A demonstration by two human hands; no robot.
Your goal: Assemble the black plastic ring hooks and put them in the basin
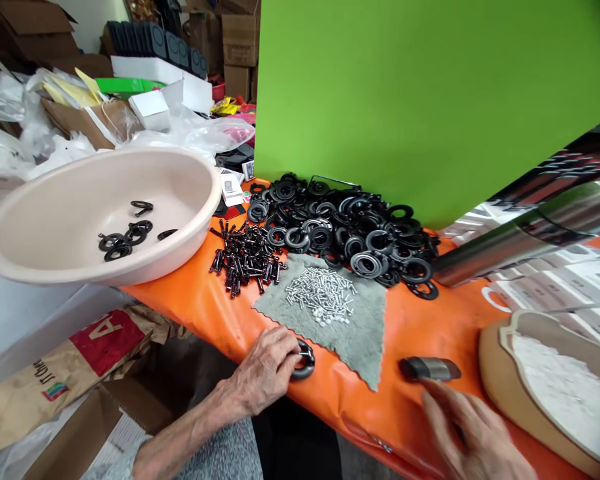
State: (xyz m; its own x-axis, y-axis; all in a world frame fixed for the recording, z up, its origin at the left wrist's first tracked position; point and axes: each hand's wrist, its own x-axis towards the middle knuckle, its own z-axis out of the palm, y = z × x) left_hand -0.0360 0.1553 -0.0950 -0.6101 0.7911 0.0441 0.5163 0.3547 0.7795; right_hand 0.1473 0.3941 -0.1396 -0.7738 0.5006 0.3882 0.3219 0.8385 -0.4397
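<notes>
My left hand [266, 369] is closed on a black ring [304, 365] at the table's front edge, its fingertips pinching the ring's near side. A small silvery piece shows across the ring's middle. To the right, my right hand [475, 430] is slightly blurred, fingers apart and holding nothing visible. Its fingertips are just below a short black-and-silver cylindrical object [430, 369]; whether they touch it I cannot tell. Small silver pins [323, 293] lie heaped on a grey cloth [365, 347]. Beyond them is a big pile of black rings [340, 227], with short black rods [245, 260] to its left.
A large beige basin [45, 200] at left contains several black rings. A tan tub [500, 373] of white material stands at right, near a shiny metal tube [510, 243]. The green panel [430, 100] closes off the back. Orange sheeting [180, 300] covers the table.
</notes>
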